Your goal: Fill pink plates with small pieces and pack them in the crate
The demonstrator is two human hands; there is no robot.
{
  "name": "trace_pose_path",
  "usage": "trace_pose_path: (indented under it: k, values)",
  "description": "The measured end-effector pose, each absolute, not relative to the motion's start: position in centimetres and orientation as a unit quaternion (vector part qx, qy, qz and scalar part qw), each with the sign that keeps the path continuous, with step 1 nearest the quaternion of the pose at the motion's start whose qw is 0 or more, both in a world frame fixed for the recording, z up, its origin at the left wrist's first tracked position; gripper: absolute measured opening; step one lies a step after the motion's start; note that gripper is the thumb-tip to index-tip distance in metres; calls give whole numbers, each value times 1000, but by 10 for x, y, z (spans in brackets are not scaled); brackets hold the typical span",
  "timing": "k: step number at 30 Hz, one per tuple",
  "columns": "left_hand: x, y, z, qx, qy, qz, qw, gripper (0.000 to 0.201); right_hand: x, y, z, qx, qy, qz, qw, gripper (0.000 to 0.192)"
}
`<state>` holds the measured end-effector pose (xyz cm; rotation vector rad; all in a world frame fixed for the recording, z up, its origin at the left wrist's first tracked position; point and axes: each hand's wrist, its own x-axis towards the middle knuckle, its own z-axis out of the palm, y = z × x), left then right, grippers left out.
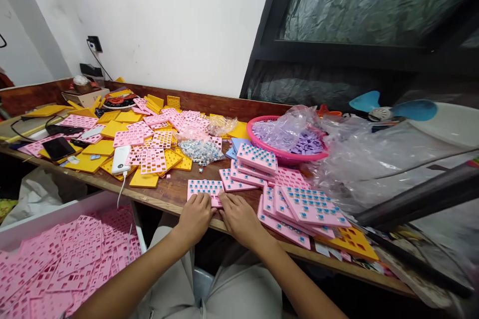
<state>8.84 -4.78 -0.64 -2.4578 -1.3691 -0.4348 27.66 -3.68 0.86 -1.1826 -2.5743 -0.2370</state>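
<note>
A pink perforated plate [204, 187] with small blue pieces set in its holes lies at the front edge of the wooden table [168, 198]. My left hand [194, 217] rests on its near edge, fingers curled down on it. My right hand [239, 217] presses the plate's right near corner. Both hands touch the same plate. To the right lie stacks of filled pink plates [303, 207]. A clear bag of small blue-and-silver pieces [200, 149] sits just behind the plate.
Yellow and pink empty plates [145, 144] cover the table's left half, with a white power bank [120, 159] and a black phone [58, 148]. A pink basket [262, 147] holds purple pieces in plastic. A white bin [60, 259] of pink plates stands lower left.
</note>
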Motion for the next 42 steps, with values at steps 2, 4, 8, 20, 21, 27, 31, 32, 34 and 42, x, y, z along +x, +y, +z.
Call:
trace_pose_path:
  k: [2, 4, 8, 20, 21, 27, 31, 32, 34, 42]
  values:
    - [85, -51, -5, -854, -476, -167, 130, 28, 278, -39, 9, -408, -897, -78, 147, 42]
    - [77, -48, 1, -855, -472, -189, 99, 28, 279, -40, 9, -408, -898, -74, 146, 42]
    - [54, -7, 25, -838, -481, -259, 9, 25, 275, -41, 14, -419, -893, -86, 139, 42]
    - [44, 112, 23, -790, -546, -214, -181, 9, 279, -40, 26, -436, -892, -24, 118, 46]
    - [42, 111, 23, -787, -546, -216, -187, 9, 279, -42, 23, -436, -891, -28, 123, 47]
    - [32, 65, 36, -781, -509, -297, -206, 22, 280, -40, 17, -445, -883, 10, 150, 47]
    - [35, 3, 22, -798, -406, -397, -199, 14, 288, -29, 13, -457, -852, 121, 224, 44]
    - [36, -9, 16, -795, -411, -402, -193, 13, 289, -25, 13, -459, -840, 148, 250, 43]
    - [37, -23, 6, -788, -429, -401, -186, 11, 289, -16, 17, -467, -812, 180, 300, 42]
    - [36, -28, -4, -768, -448, -416, -194, 8, 274, 24, 64, -438, -849, 136, 262, 17]
